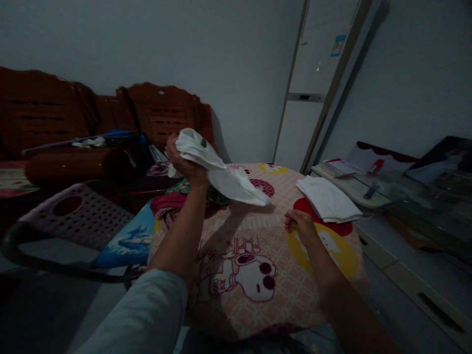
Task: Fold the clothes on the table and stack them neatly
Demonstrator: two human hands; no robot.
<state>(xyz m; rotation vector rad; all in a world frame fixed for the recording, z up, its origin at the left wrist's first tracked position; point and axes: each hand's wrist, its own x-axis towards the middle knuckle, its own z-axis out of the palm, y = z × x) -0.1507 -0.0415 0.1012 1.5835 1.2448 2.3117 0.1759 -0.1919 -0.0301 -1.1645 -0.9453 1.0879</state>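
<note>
My left hand [186, 164] is raised over the far left part of the round table and grips a bunched white cloth [236, 184], whose loose end trails to the right above the patterned tablecloth [254, 314]. Low over the table's right side is my right hand [300, 223], its fingers curled closed; whether anything small is inside them is hidden. Just beyond it, a folded white cloth [328, 198] lies at the table's right edge. Pink and green fabrics [169, 201] are heaped at the left edge, partly behind my left forearm.
Carved wooden seats [162, 113] line the wall at the back left. A woven chair [81, 216] with a blue cushion [132, 241] stands left of the table. At right are a glass-topped cabinet [391, 260] and papers [341, 167]. A tall white unit [304, 128] stands behind.
</note>
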